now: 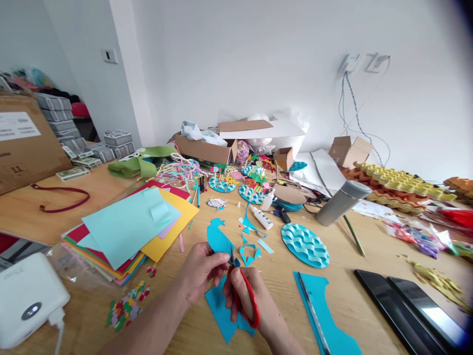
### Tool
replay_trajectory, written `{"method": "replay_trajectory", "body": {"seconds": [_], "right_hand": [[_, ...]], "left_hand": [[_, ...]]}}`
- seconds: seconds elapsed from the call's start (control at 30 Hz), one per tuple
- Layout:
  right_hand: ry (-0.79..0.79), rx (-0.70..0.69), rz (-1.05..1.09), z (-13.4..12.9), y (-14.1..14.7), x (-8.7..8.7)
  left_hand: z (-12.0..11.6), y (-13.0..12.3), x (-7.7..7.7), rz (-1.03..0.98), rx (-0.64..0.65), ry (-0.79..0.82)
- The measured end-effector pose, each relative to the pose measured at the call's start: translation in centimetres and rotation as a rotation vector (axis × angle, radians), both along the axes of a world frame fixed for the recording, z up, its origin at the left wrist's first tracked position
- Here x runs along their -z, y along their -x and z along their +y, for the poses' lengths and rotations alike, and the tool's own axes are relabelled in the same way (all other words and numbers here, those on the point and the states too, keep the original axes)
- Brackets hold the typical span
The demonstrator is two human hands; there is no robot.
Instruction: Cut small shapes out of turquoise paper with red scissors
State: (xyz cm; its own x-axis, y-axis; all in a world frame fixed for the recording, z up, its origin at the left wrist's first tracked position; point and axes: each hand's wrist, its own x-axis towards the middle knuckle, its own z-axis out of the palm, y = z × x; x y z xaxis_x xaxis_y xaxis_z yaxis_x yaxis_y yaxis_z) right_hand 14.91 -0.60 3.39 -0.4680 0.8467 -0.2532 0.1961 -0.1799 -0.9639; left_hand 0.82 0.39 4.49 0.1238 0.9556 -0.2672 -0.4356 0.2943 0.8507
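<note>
My left hand (pixel 202 270) pinches the lower edge of a blue paper cutout (pixel 219 236) that has a notched, crown-like top end. In my right hand (pixel 246 296) is a pair of scissors with red handles (pixel 254 308), and its blades meet the paper's lower right edge close to my left fingertips. Below both hands lies a larger piece of blue paper (pixel 218 308), partly hidden by the right hand. Blue paper scraps (pixel 250 254) are scattered just beyond the scissors.
Coloured paper sheets (pixel 121 222) are stacked at left, near a white power bank (pixel 29 301). A wavy-patterned blue oval (pixel 305 245), a glue bottle (pixel 261 218) and a grey flask (pixel 342 202) stand or lie to the right. Two phones (pixel 384 310) lie at the right front.
</note>
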Motion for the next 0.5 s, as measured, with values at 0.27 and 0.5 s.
{"method": "replay_trajectory", "body": {"seconds": [0.27, 0.5], "right_hand": [[0.027, -0.012, -0.005, 0.03, -0.01, -0.5], [0.041, -0.03, -0.007, -0.15, -0.13, -0.38]], "left_hand": [[0.17, 0.13, 0.09, -0.021, 0.018, 0.024], [0.09, 0.19, 0.17, -0.03, 0.02, 0.024]]}}
